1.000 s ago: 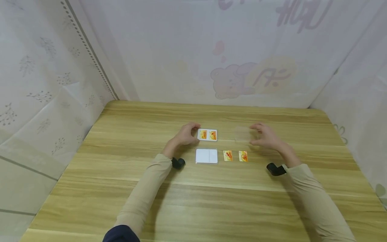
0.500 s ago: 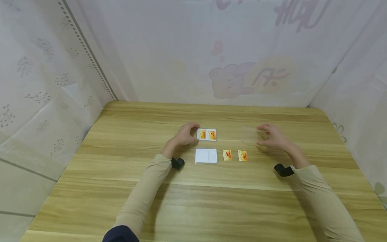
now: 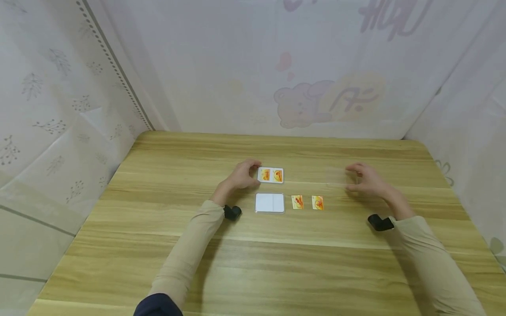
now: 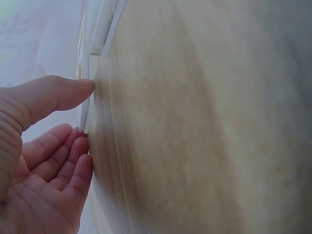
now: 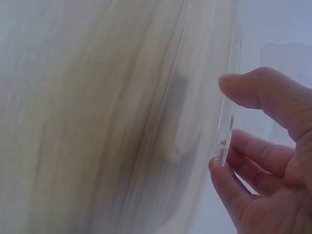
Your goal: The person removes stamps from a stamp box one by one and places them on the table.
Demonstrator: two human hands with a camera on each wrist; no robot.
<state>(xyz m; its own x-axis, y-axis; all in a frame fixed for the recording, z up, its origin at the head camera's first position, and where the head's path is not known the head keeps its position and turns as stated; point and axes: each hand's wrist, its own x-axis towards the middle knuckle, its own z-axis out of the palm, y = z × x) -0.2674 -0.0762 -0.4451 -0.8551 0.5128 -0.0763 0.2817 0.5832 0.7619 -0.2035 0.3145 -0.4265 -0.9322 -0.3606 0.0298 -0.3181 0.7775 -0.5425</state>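
My left hand (image 3: 240,176) holds the left end of a flat white case (image 3: 271,175) between thumb and fingertips. Two small orange-and-yellow picture cards (image 3: 278,176) sit side by side in that case. Edge-on in the left wrist view, the case (image 4: 85,107) lies at the tabletop. Farther right, my right hand (image 3: 367,179) pinches a clear plastic cover (image 3: 335,176) by its edges. Seen from the right wrist, this cover (image 5: 228,112) stands out from the thumb and fingertips, over the wood.
A second white case (image 3: 264,203) with two bare compartments lies nearer me. Two loose orange-and-yellow cards (image 3: 297,202) lie in a row to its right. The wooden table (image 3: 253,272) runs back to a printed curtain (image 3: 221,66).
My right hand has moved to the right with the clear cover, away from the case. The left hand has stayed at the case with the two cards.
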